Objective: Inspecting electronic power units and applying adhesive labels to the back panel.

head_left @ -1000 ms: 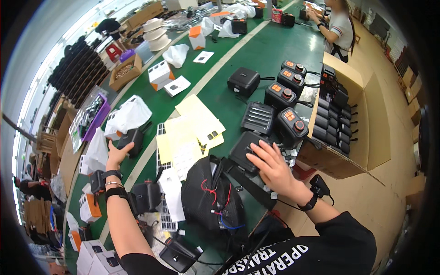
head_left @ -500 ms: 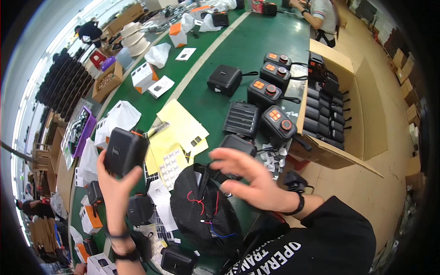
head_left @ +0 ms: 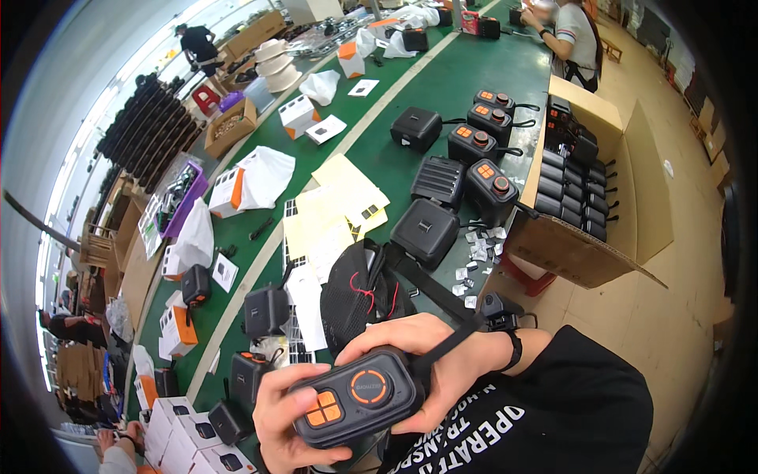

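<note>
Both hands hold a black boxy device (head_left: 357, 426) low in front of me, its face with orange buttons and an orange-ringed round knob turned up. My left hand (head_left: 276, 415) grips its left end, the thumb on the orange button pad. Around the right end wraps my right hand (head_left: 454, 367), beside a dark strap (head_left: 446, 344) that runs from that end. Just beyond the hands lies a black mesh bag (head_left: 347, 296) with red cord, partly hidden by them.
More black devices (head_left: 426, 233) stand at the right table edge, next to an open carton (head_left: 584, 253) full of them. Yellow sheets (head_left: 347, 186), white-orange boxes (head_left: 298, 117) and white wraps (head_left: 268, 178) cover the left and middle. Other people work at the far end and lower left.
The device has come from the left, raised in my left hand, down in front of me and turned buttons up. My right hand, open before, now grips its other end.
</note>
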Tool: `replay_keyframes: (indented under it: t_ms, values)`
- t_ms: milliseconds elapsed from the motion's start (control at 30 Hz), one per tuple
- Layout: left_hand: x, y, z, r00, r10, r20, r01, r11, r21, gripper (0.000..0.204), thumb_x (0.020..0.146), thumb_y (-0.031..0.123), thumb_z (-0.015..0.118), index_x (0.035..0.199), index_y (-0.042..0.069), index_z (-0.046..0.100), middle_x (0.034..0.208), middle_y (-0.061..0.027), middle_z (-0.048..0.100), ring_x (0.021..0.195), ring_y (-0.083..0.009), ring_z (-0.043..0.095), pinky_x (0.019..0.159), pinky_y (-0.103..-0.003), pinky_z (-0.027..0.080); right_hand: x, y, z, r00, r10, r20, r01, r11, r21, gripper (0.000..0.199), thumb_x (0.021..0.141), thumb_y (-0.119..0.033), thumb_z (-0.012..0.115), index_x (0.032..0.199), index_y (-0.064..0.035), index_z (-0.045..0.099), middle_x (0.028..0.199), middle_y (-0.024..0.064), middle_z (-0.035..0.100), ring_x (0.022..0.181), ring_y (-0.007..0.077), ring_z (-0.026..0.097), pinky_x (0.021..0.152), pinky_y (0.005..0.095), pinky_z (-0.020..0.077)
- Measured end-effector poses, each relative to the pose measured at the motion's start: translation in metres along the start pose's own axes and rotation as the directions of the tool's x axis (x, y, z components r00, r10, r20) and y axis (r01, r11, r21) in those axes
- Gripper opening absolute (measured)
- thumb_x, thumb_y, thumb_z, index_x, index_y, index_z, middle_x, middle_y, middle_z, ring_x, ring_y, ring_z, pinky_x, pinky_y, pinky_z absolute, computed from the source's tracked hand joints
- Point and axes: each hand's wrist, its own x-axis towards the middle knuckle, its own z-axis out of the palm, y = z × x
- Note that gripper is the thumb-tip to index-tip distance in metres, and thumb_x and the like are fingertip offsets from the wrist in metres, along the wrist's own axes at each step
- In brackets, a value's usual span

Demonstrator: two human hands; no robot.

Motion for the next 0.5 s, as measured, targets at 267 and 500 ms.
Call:
replay_keyframes:
  t_ms: [267,500]
  values:
    - [-0.010,0.009,0.011,0.957,0.083,-0.277,-0.062,0.995,0.084,0.061,0.067,0.049,0.068,0.099,-0.003,0.059,0.081,-0.0164,0.055,0.066,-0.0206,0.053,0.058,-0.029,0.043,-0.005,-0.006,0.028,0.907,0.384,0.174,-0.421,0.839,0.344,0.072,0.063,-0.020,0.076,0.121,0.0045,0.040,0.109,0.0088,0.052,0.103,0.0148,0.050,0.090,0.0279,0.0387]
    - [-0.003,0.011,0.025,0.823,-0.282,-0.492,0.210,0.958,-0.198,0.064,0.079,0.055,0.051,0.105,-0.004,0.050,0.092,-0.0092,0.052,0.084,-0.0152,0.050,0.076,-0.027,0.039,0.009,-0.005,0.041,0.895,0.446,0.025,-0.376,0.720,0.583,0.041,0.089,-0.028,0.054,0.115,0.0033,0.045,0.103,0.0055,0.055,0.095,0.0092,0.051,0.084,0.0234,0.0411]
